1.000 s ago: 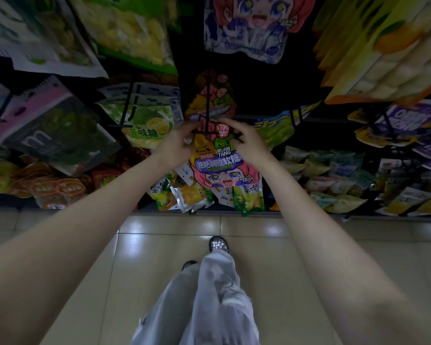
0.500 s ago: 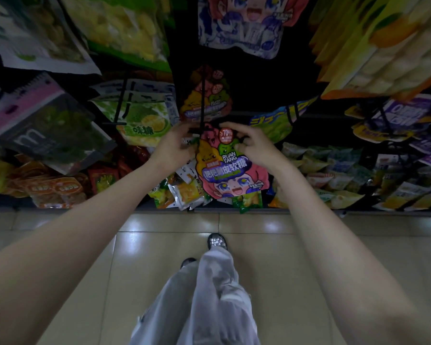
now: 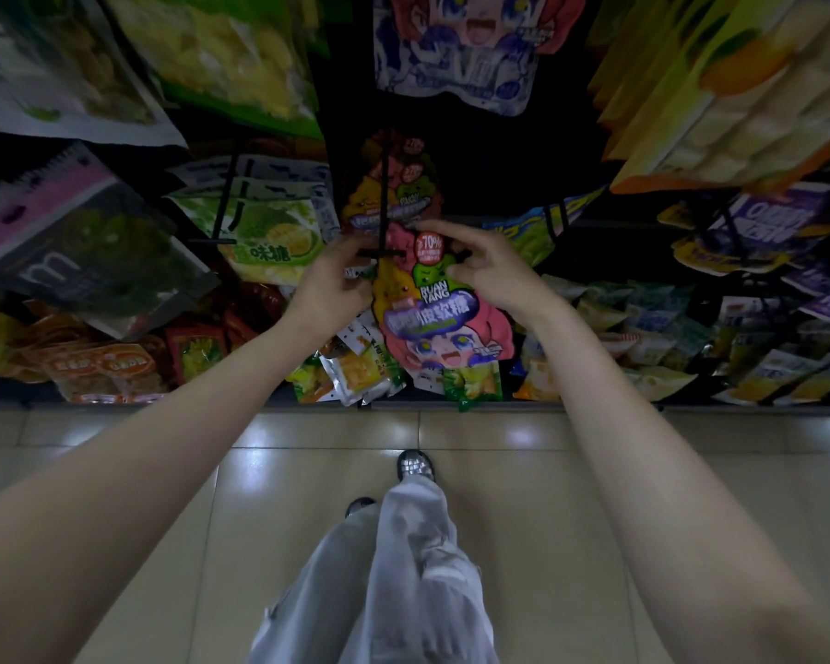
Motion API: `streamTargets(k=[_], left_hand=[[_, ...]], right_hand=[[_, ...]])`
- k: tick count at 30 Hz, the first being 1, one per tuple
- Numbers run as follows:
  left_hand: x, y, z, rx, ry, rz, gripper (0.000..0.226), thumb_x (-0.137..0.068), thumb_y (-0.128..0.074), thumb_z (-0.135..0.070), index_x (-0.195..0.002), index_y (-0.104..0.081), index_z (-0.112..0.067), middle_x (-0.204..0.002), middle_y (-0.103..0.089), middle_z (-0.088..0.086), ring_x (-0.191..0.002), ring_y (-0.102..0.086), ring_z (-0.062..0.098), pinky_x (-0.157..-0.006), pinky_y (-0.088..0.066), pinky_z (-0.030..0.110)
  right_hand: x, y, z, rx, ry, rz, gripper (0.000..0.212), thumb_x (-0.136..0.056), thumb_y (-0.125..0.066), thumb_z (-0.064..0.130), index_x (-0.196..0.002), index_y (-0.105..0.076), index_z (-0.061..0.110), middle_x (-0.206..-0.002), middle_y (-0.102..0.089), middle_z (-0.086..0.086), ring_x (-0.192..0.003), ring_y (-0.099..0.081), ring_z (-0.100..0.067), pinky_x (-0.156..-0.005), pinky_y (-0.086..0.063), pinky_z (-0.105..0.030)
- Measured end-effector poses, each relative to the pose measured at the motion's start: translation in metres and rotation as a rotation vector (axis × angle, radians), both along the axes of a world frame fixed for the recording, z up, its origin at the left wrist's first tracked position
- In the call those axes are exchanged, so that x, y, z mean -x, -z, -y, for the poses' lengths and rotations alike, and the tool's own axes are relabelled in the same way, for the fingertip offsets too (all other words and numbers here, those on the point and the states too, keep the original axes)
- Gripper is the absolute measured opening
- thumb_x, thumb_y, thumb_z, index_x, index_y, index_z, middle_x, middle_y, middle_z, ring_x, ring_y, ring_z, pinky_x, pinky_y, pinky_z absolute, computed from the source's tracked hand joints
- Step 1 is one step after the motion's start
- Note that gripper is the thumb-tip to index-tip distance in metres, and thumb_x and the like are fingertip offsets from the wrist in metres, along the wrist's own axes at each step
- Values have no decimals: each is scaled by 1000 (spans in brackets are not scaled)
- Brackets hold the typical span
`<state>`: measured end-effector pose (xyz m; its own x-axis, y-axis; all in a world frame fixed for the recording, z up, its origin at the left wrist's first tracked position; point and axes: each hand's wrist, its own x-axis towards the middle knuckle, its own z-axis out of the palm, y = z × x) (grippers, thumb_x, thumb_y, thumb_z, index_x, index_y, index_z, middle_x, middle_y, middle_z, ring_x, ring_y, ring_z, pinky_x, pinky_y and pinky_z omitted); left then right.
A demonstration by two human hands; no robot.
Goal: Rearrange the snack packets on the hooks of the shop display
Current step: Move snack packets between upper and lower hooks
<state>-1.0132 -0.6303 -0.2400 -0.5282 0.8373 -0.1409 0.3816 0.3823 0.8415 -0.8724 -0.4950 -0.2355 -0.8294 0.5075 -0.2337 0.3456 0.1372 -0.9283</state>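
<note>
Head view: I'm looking down the display at a pink gummy packet (image 3: 439, 309) with a cartoon face, and I have it by its top edge. My left hand (image 3: 329, 287) pinches the upper left corner with the fingers curled in; my right hand (image 3: 487, 268) pinches the upper right, thumb and forefinger closed on the film and the other fingers bent loosely. The top of the packet sits right at the tip of a black hook (image 3: 382, 218), whose crossbar lies across the packet's top edge. More packets of the same kind (image 3: 394, 194) hang further back on that hook (dim there, so I can't count them).

Whether the hang hole is over the tip yet I cannot tell; the crossbar and my fingers cover it.

The risk, as I judge it, is missing the hole: the film is floppy, and if I push with the hole off the tip the packet will buckle or the hole will tear. Letting go too early would drop it onto the loose packets in the bin (image 3: 355, 371) below or onto the tiled floor (image 3: 307, 433).
</note>
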Motion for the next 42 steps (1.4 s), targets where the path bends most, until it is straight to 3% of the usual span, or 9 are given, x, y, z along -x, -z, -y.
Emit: streamTargets(k=[3, 6, 13, 19, 24, 32, 36, 39, 42], left_hand=[[2, 0, -5, 24, -17, 55, 50, -87, -47, 7, -135, -44, -8, -133, -43, 6, -113, -45, 12, -87, -41, 14], [5, -4, -12, 63, -88, 214, 46, -88, -52, 0, -133, -47, -10, -135, -46, 10, -118, -50, 22, -103, -42, 37], [7, -6, -13, 154, 23, 51, 46, -89, -51, 3, -134, -44, 0, -138, -36, 15, -123, -45, 28, -99, -37, 24], [0, -14, -19, 159, -25, 238, 48, -92, -49, -1, -138, -39, -7, -127, -47, 3, -116, -46, 14, -78, -34, 10], [2, -28, -16, 113, -23, 141, 47, -91, -45, 4, -136, -42, -7, -125, -51, 4, -115, -49, 17, -81, -36, 11], [23, -70, -10, -62, -102, -90, 37, -94, -42, -2, -127, -51, -14, -128, -51, 3, -116, -49, 15, -74, -34, 9], [25, -102, -16, -126, -92, -68, 38, -96, -41, -3, -131, -48, -13, -131, -51, 4, -120, -48, 16, -78, -38, 12], [27, -124, -23, -150, -82, -49, 37, -96, -42, -4, -131, -48, -16, -131, -50, 1, -118, -49, 13, -80, -42, 21], [27, -137, -24, -153, -63, -73, 38, -96, -41, -3, -131, -48, -16, -131, -49, 0, -117, -49, 12, -78, -42, 21]], right_hand=[[14, 5, 1, -44, 48, 32, 63, -86, -46, -14, -127, -53, 34, -140, -46, -3, -114, -51, -40, -95, -48, -48], [20, 11, 7, -47, 116, 54, 63, -85, -47, -15, -130, -53, 28, -137, -47, -4, -106, -51, -23, -83, -47, -31], [13, 19, 14, -4, 174, 74, 65, -85, -47, -15, -131, -50, 30, -123, -49, -5, -108, -43, -12, -94, -45, -33], [29, 23, 16, -123, 305, 99, 62, -87, -43, -14, -133, -51, 27, -129, -52, -12, -88, -53, -18, -69, -49, -29], [68, 7, 8, -296, 374, 150, 57, -87, -42, -12, -137, -47, 15, -130, -45, -12, -116, -49, -24, -92, -35, -16], [20, -73, -17, -382, 564, 20, 41, -92, -50, 4, -132, -44, 11, -132, -41, -11, -113, -50, -19, -77, -34, -8], [20, -121, -41, -319, 656, -220, 54, -89, -60, 8, -137, -36, 9, -137, -42, -8, -117, -45, -11, -73, -38, 2], [34, -147, -54, -261, 669, -331, 68, -86, -64, 8, -142, -27, 10, -140, -42, -8, -120, -43, -9, -100, -39, -19], [53, -154, -67, -201, 661, -308, 72, -83, -69, 13, -142, -29, 10, -139, -44, -8, -125, -44, -16, -104, -37, -27]])
